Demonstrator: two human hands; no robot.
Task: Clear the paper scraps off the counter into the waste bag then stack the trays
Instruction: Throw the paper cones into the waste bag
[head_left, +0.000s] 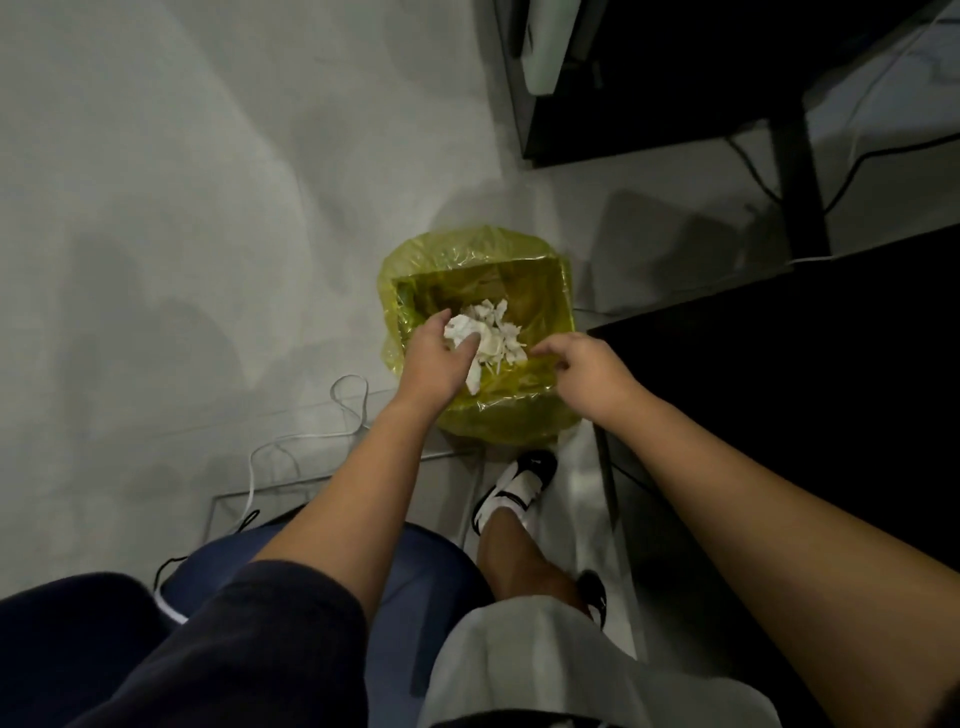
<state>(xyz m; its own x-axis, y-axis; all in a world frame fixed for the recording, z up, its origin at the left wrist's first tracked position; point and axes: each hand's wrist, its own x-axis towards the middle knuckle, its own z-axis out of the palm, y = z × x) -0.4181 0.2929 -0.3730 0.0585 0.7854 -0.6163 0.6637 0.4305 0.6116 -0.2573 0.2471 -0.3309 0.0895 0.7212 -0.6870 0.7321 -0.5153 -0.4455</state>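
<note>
Paper scraps (496, 332) are seen piled loosely inside the yellow waste bag (470, 254), which is stretched over a square bin set on the grey floor (208, 208), just beside the dark desk (805, 374) on the right. So the scraps are pretty much in the bag already, heaped near the middle of it.

Floor is taken up mostly by bare grey, with a white cable (311, 436) looped across it near the bag's lower left and a dark cable (779, 171) trailed under the black furniture at the top right.

Both bare forearms are reached out over the bag. The left hand (436, 358) is held above the bag's left edge, and a crumpled white piece of paper (465, 332) is pinched in its grip, thumb on one side and fingers on the other, with part of the piece hanging down past the palm. The right hand (587, 369) is held above the bag's right edge with its fingers bunched loosely together and pointed toward the scraps; nothing can be made out in that grip.

Lower down, a white-and-black shoe (519, 488) is planted on the floor just below the bag.
</note>
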